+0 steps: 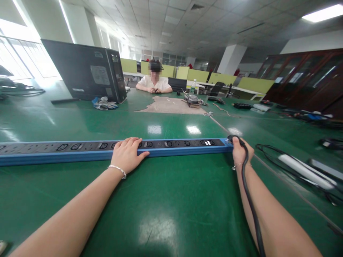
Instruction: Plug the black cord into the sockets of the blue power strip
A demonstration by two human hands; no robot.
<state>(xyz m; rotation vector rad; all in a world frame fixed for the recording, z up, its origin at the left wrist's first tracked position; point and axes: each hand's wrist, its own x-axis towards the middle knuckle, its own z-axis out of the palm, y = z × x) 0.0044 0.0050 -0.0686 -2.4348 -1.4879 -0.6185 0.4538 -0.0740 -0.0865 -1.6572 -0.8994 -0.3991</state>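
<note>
A long blue power strip [174, 152] with a black face of several sockets lies across the green table, running out of the left edge of the view. My left hand [127, 154] is laid over its middle, fingers across the top and thumb along the front side, gripping it. At the strip's right end my right hand [242, 151] is closed around a thick black power cord [248, 192]. The cord's dark end touches the strip's end there, and its length hangs down over my right forearm. The fingertips of my right hand are partly hidden.
A black computer tower [88, 73] stands at the back left, with grey-blue gloves [104, 104] beside it. Across the table sits a person [154, 80]. Loose cables and a white bar [307, 171] lie at the right. A bottle [193, 86] stands farther back.
</note>
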